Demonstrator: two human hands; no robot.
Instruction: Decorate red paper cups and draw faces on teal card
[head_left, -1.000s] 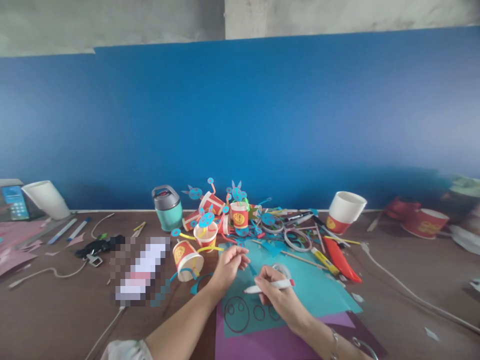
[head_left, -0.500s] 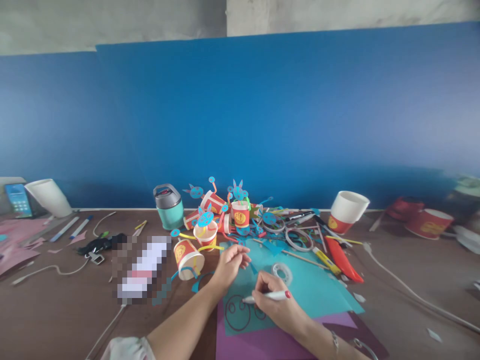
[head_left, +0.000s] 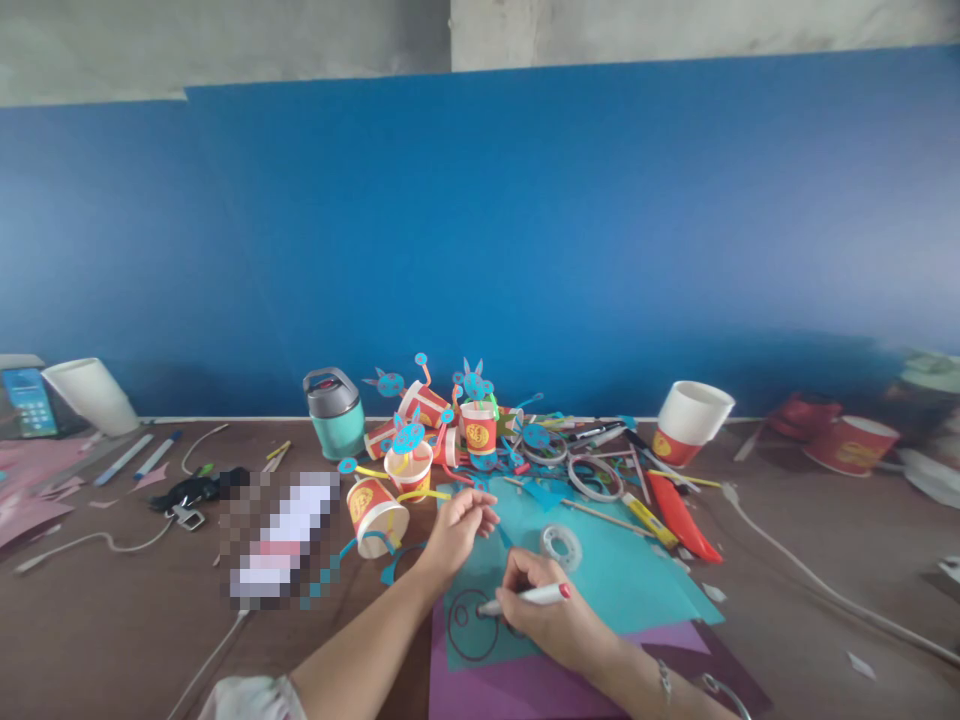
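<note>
My right hand (head_left: 544,610) grips a white marker (head_left: 540,595) with a red end, its tip down on the teal sheet of paper (head_left: 637,590). Under the tip is a dark-outlined round face (head_left: 472,640) with smaller circles in it; part of another drawn shape is hidden by my right hand. My left hand (head_left: 466,522) rests near the sheet's upper left edge, fingers loosely bent and apart, holding nothing. A purple sheet (head_left: 510,690) lies beneath the teal one. Just beyond my right hand sits a roll of clear tape (head_left: 561,547) on the paper.
Behind my hands stand several red-and-white paper cups (head_left: 377,515) with straws and blue paper faces. A teal flask (head_left: 335,415), a yellow cutter (head_left: 649,521), red-handled scissors (head_left: 682,520) and a large paper cup (head_left: 691,422) surround the sheets. A blurred-out device (head_left: 285,540) lies left.
The marker tip has shifted slightly within the right-hand small circle of the face, which looks darker inside. My left hand has stayed in place. The whole view has shifted slightly.
</note>
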